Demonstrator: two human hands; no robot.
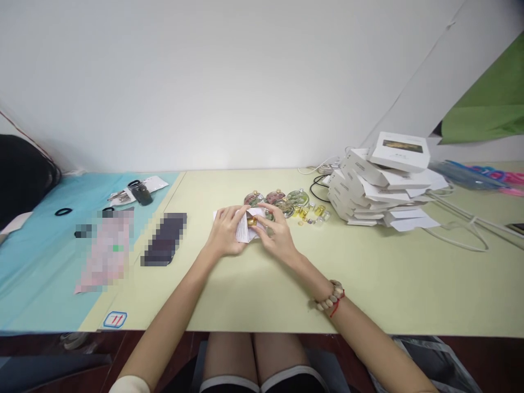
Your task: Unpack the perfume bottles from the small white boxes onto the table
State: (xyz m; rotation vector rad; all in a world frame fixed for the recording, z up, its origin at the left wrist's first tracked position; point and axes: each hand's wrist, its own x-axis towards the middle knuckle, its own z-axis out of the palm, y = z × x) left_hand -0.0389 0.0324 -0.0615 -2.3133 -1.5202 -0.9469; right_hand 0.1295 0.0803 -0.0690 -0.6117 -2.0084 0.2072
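My left hand is closed around a small white paper box, held just above the table with its open end turned right. My right hand meets it from the other side, thumb and fingers bent around a small shiny amber-gold piece at the box's opening. How far the piece sits inside is hard to make out. Right behind my hands lie several round, patterned, glossy discs, partly covered by my fingers. Beside them small yellow and clear pieces are scattered.
A leaning stack of white boxes stands to the right, with cables beside it. On the left are a dark blurred-out rectangle, a pink blurred item and a dark jar. The wall rises behind the table.
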